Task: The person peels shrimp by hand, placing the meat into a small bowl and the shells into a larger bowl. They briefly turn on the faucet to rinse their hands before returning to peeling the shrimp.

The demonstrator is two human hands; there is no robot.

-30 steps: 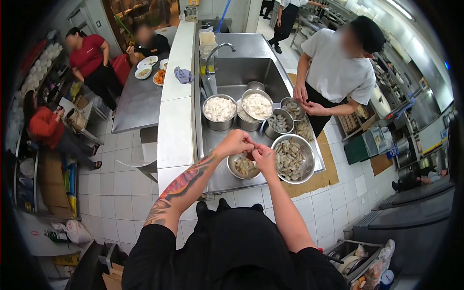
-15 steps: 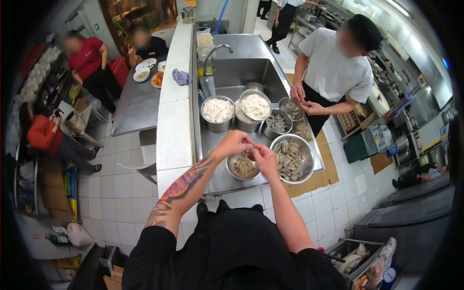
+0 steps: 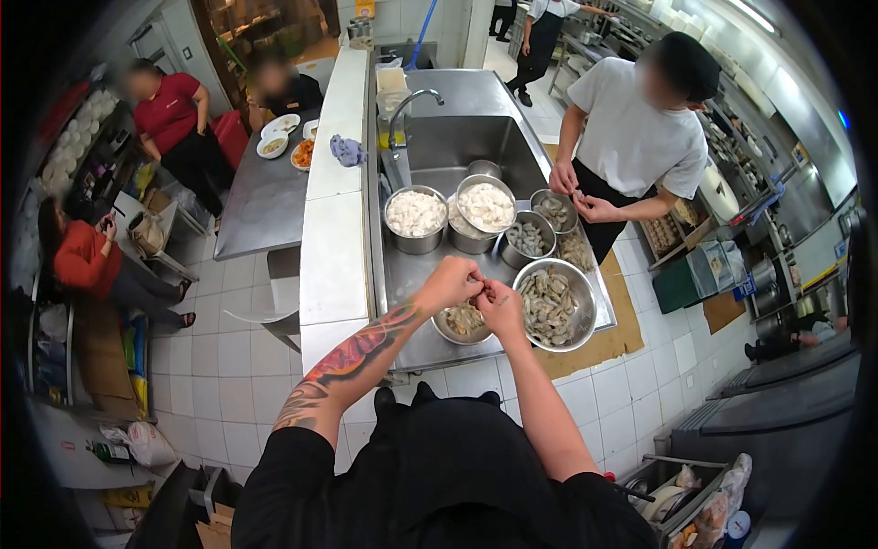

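Head view looks down on a steel desk (image 3: 402, 274) beside a sink (image 3: 457, 146), where the person's two bare hands meet above a small bowl (image 3: 460, 324). The left hand (image 3: 448, 284), on a tattooed forearm, and the right hand (image 3: 501, 307) are closed fingertip to fingertip on a shrimp (image 3: 477, 295); each grip pinches one end of it, though the piece is too small to show more. The shrimp is held in the air just over the small bowl, which holds a few pale scraps. Just to the right of that bowl, touching or nearly touching it, stands a large bowl (image 3: 551, 306) heaped with grey raw shrimp. Farther back on the desk are two pots of white pieces (image 3: 415, 216) (image 3: 485, 207), and beside them two smaller pots (image 3: 529, 238) (image 3: 554, 211) with greyish contents. A curved faucet (image 3: 412, 99) rises over the sink. Across the desk stands a co-worker in a white shirt (image 3: 631, 128), whose own hands (image 3: 585, 197) are held together near the smaller pots. Other people sit or stand at a table (image 3: 261, 197) to the left.
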